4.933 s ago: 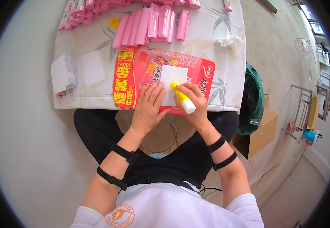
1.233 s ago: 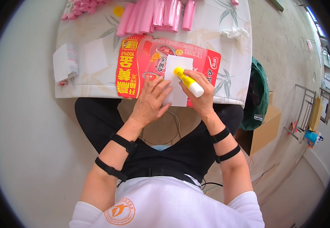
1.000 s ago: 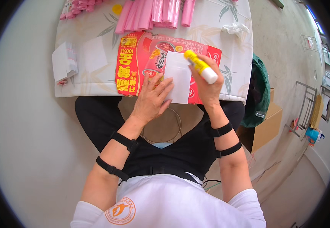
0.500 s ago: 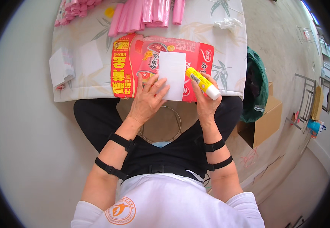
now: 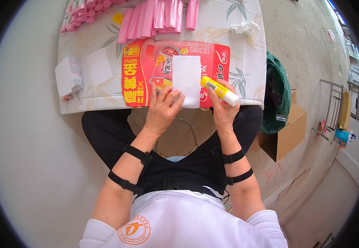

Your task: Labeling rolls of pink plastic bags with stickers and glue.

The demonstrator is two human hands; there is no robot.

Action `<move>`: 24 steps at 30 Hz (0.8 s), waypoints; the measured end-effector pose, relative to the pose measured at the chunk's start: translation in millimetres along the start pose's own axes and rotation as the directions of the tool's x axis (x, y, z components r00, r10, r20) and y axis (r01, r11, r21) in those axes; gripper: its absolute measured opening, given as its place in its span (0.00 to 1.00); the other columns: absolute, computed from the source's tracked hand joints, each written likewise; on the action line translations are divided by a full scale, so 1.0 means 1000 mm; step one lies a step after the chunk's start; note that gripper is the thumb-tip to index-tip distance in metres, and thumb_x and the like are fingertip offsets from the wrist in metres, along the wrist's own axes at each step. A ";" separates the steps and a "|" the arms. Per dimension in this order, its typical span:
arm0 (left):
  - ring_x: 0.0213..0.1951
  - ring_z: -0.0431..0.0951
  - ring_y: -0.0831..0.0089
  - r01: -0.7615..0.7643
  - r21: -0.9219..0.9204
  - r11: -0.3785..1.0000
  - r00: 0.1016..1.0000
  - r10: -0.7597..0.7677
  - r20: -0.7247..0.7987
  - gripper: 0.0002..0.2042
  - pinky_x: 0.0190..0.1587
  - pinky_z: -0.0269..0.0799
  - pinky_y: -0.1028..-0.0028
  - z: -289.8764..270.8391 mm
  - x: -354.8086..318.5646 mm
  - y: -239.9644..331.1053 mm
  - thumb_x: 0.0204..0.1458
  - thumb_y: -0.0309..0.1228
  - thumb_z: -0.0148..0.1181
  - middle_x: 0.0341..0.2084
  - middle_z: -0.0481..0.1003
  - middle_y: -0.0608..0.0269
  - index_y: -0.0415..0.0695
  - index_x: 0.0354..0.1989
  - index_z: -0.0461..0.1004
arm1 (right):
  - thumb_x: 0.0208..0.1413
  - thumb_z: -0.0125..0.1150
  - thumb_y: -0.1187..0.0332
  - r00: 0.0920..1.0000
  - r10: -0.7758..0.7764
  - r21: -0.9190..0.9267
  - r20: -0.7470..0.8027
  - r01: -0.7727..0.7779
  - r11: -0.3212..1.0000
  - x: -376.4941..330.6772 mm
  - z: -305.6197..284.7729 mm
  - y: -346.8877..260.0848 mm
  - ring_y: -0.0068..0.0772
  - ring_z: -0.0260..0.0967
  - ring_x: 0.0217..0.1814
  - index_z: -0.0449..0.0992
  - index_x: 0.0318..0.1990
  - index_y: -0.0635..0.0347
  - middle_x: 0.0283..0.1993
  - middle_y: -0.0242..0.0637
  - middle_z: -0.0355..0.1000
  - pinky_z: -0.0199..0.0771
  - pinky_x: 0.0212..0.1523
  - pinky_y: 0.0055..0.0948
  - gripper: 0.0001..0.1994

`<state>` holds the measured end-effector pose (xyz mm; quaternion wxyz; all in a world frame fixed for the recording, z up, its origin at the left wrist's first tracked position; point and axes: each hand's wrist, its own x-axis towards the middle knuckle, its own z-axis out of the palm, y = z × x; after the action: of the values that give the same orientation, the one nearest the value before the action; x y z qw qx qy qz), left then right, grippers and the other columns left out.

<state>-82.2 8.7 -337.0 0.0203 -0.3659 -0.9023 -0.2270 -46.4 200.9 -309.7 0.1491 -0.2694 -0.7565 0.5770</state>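
A white paper sheet (image 5: 186,78) lies upright on a flattened red and yellow carton (image 5: 146,70) at the table's near edge. My left hand (image 5: 163,109) rests on the carton with its fingertips pressing the sheet's lower left corner. My right hand (image 5: 223,109) grips a yellow and white glue stick (image 5: 218,91), tilted, just right of the sheet and off the paper.
Several pink rolled bags (image 5: 154,16) lie at the table's far side, with a yellow cap (image 5: 117,17) near them. White paper stacks (image 5: 70,74) sit at the left. A crumpled tissue (image 5: 245,27) lies far right. A green bag (image 5: 276,95) and cardboard box (image 5: 291,132) stand to the right.
The glue stick ran over the white sheet, went up to its top right, then came down off the paper to the right. My left hand kept holding the sheet.
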 end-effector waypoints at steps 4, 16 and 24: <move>0.56 0.65 0.66 0.050 -0.093 0.994 0.998 -0.046 0.051 0.23 0.65 0.47 0.39 -0.011 0.003 0.005 0.39 0.41 0.69 0.47 0.69 0.70 0.49 0.45 0.75 | 0.48 0.67 0.77 0.994 -0.110 0.042 0.018 0.109 0.993 0.004 -0.002 0.005 0.29 0.72 0.50 0.73 0.42 0.66 0.50 0.45 0.73 0.75 0.47 0.26 0.14; 0.61 0.63 0.66 -0.079 -0.097 0.992 0.989 0.090 0.118 0.18 0.67 0.42 0.41 -0.016 0.010 -0.004 0.44 0.39 0.68 0.52 0.71 0.70 0.47 0.43 0.75 | 0.50 0.66 0.73 0.921 0.068 -0.114 0.384 -0.025 0.993 0.019 -0.006 -0.014 0.29 0.75 0.41 0.71 0.45 0.65 0.40 0.42 0.77 0.76 0.43 0.28 0.15; 0.61 0.62 0.68 -0.079 -0.113 0.990 0.991 0.090 0.096 0.18 0.68 0.41 0.41 -0.015 0.009 -0.005 0.45 0.40 0.66 0.51 0.69 0.70 0.46 0.43 0.76 | 0.56 0.63 0.66 0.955 0.140 0.107 0.262 -0.173 0.979 0.012 -0.001 -0.007 0.29 0.76 0.35 0.69 0.46 0.68 0.36 0.40 0.76 0.76 0.38 0.27 0.17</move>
<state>-93.7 4.7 -323.7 -0.0356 -0.4152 -0.8722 -0.2561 -57.2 207.4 -303.9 0.0221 -0.2424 -0.7068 0.6642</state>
